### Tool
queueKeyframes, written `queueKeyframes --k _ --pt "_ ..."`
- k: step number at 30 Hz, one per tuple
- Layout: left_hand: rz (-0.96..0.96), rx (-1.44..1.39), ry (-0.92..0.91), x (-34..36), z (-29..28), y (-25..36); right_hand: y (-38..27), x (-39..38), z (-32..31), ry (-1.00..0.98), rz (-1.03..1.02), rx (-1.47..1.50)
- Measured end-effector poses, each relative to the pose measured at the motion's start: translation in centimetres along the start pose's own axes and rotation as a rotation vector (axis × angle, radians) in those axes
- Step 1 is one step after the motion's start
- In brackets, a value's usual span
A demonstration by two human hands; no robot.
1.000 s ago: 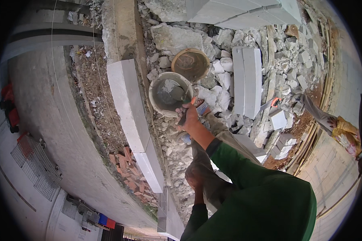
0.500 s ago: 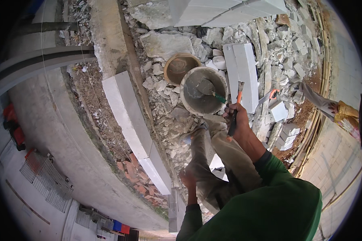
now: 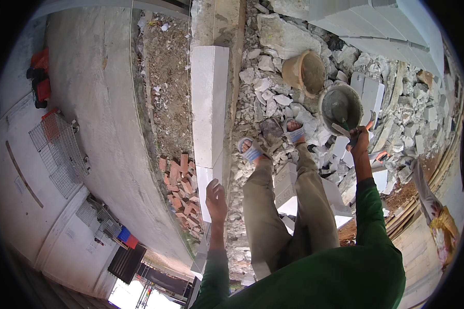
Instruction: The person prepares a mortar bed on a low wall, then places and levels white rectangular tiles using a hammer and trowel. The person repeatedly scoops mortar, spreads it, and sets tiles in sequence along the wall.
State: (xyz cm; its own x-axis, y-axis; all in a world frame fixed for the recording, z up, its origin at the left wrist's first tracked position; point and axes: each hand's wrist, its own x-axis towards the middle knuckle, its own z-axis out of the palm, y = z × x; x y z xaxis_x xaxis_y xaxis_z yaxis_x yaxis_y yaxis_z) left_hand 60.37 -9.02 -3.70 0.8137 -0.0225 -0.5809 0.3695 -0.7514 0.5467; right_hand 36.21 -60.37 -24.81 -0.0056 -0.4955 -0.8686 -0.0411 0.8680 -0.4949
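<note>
Gripping an orange-necked tool [image 3: 369, 124] in the right hand [image 3: 359, 140] by the bucket [image 3: 353, 98], perhaps also (cannot tell) the trowel [image 3: 338, 109] resting inside, best keeping that blade level, and holding the left hand [image 3: 216, 200] loosely curled, empty, near white blocks [image 3: 209, 108].

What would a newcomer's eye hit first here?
Likely the row of pale blocks running down left of centre, with the open left hand seen against its lower part. Next, right of centre, the right hand, gripping an orange-marked tool by the near rim of the grey bucket. Then the reddish bricks, heaped left of the row.
</note>
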Motion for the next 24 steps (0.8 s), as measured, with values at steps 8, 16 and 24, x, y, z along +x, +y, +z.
queueKeyframes --k 8,16,24 --pt "-0.145 -0.131 -0.217 -0.1 -2.4 -0.4 1.5 0.6 3.5 0.042 0.022 -0.031" --pt "0.190 -0.026 -0.930 -0.9 -16.9 20.3 9.6 -15.0 12.6 0.098 -0.275 -0.352" --pt "0.348 -1.359 -0.999 21.9 -26.8 24.6 13.3 -17.3 25.5 -0.129 0.020 -0.543"
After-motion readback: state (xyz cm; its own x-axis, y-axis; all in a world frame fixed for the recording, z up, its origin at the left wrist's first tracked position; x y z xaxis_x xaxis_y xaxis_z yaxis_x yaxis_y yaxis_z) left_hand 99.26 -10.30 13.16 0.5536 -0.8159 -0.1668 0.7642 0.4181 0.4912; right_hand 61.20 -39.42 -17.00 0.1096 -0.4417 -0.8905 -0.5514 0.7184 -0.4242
